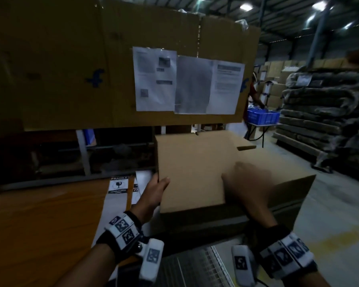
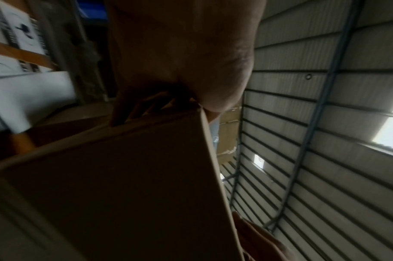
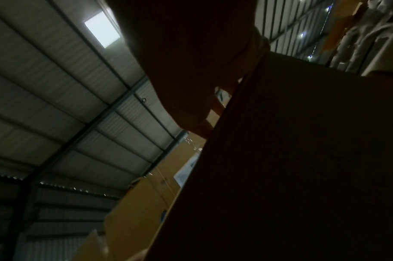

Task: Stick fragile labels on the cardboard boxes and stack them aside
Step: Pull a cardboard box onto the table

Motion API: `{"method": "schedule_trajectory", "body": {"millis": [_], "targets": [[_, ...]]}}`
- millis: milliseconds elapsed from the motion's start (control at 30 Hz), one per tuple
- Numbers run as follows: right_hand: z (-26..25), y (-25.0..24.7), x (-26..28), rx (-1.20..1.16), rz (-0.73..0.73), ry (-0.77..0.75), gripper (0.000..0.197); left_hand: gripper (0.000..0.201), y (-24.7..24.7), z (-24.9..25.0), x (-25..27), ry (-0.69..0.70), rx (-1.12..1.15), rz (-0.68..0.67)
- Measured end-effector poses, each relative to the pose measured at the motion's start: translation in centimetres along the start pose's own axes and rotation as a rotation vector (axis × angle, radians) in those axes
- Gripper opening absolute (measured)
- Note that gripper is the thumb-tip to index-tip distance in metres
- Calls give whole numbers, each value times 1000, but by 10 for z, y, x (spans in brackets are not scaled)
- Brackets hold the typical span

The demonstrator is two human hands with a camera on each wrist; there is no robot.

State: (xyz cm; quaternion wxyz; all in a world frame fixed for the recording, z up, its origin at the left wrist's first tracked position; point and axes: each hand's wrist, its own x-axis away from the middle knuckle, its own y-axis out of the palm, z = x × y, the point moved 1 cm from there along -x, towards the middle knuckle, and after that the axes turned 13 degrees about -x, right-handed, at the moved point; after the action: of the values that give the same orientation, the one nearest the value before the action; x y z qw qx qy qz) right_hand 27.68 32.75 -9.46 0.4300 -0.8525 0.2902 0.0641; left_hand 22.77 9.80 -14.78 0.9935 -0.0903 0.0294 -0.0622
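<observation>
A plain brown cardboard box is held over the right end of the wooden table. My left hand grips its left edge, thumb on top and fingers under the edge. The left wrist view shows that hand at the corner of the box. My right hand, blurred, lies on the top near the front right; its fingers look spread flat. In the dark right wrist view the right hand sits over the edge of the box. A strip of fragile labels lies on the table left of the box.
More cardboard shows under and right of the held box; whether it is a second box I cannot tell. A tall cardboard wall with taped papers stands behind. A metal surface lies below. Stacked sacks and a blue crate stand to the right.
</observation>
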Motion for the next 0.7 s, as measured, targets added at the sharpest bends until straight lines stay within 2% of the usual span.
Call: {"method": "schedule_trajectory", "body": {"millis": [133,267,367,467,600,700], "targets": [[-37,-26,42,-84,152,-69,54,35,-36,21,36,112,21,31],[-83,-16,82,-201,141,-209,49,48,-102,24,69,193,-59,213],[-121,14,105,-276,32,-279,46,64,-165,21,92,179,-145,304],[-160,56,121,-312,-105,-347,49,49,-225,19,112,172,-145,372],[-211,120,134,-359,-335,-394,61,75,-299,3,126,103,-207,456],[-243,173,138,-387,-490,-477,75,72,-349,-19,123,24,-233,526]]}}
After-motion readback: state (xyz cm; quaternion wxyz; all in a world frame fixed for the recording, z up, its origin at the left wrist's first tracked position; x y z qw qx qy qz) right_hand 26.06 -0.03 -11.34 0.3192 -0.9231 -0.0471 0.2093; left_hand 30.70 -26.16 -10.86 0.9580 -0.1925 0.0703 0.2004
